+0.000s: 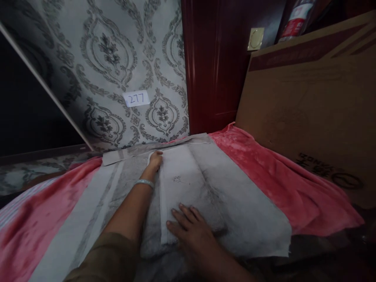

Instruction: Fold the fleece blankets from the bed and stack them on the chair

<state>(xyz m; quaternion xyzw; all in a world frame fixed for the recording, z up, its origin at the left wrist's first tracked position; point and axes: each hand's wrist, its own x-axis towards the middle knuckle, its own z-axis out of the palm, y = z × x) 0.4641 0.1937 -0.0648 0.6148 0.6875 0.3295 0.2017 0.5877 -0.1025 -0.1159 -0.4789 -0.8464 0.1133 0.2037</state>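
A pale grey folded towel (182,164) with a small dark floral motif lies lengthwise on a larger grey cloth (249,207). My left hand (156,159), with a pale bracelet at the wrist, is closed at the towel's far left corner, its fingers curled over the edge. Near the towel's close end my right hand (190,231) rests flat, fingers spread, palm down on the fabric. Light stripes run along the left side of the larger cloth, and its far end is turned over in a narrow band.
Beneath the grey cloth, a pink plush blanket (264,168) shows on both sides. A large cardboard box (308,105) stands at the right, a bottle (296,21) behind its top edge. Patterned wallpaper (117,51) and a dark red panel (213,66) rise at the back.
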